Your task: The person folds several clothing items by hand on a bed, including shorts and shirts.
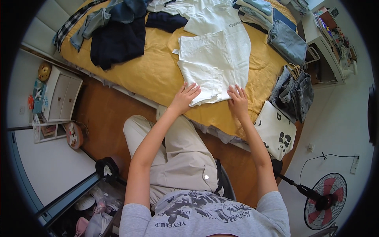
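A white T-shirt (233, 51) with small dark lettering lies on the yellow bedspread (158, 63) in front of me, partly folded over itself, a small label sticking out on its left side. Flat on its near left corner rests my left hand (185, 97), fingers stretched out and a little apart. My right hand (238, 99) lies on the near right edge of the same shirt, its fingers also extended. Neither hand is closed on the cloth; both press from above. Beyond the shirt, more white clothing (173, 7) is spread at the far side.
Dark navy clothes (118, 41) and jeans (128, 12) lie at the far left. Folded clothes (256, 12), light-blue denim (287, 41), dark jeans (296, 93) and a paw-print white cloth (275, 130) line the right. A fan (325, 201) stands at lower right, a white cabinet (62, 94) at left.
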`<control>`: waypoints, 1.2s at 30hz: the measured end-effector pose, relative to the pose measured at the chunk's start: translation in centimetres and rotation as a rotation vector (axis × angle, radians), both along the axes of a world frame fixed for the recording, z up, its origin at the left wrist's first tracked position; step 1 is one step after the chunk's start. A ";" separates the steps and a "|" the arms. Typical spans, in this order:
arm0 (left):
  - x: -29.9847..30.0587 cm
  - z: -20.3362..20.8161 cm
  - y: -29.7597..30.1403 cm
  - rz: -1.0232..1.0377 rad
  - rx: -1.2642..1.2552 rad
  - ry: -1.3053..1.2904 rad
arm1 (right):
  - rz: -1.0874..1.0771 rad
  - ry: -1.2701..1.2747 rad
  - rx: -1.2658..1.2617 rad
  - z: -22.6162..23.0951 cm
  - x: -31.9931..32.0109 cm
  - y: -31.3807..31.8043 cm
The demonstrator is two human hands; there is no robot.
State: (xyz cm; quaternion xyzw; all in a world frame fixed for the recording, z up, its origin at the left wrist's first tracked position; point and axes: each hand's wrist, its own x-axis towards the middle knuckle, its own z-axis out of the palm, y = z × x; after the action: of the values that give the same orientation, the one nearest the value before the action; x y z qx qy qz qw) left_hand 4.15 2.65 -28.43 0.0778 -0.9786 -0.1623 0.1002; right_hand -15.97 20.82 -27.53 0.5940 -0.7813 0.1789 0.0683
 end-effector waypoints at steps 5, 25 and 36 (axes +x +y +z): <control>4.2 -0.3 4.4 -0.063 0.158 0.034 | 0.164 -0.094 -0.088 -0.4 2.4 5.7; 6.2 -2.6 4.6 -0.127 0.134 -0.001 | 0.295 0.164 0.391 -3.4 4.2 9.9; 4.4 -1.2 3.1 -0.213 0.090 -0.233 | 0.426 -0.484 0.650 1.6 3.0 7.6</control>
State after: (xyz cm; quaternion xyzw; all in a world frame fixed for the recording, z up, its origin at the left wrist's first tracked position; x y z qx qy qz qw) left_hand 8.59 5.80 -29.62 -0.0038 -0.9780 -0.2056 -0.0352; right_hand -12.99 28.45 -25.88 0.6731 -0.6508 0.0680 -0.3446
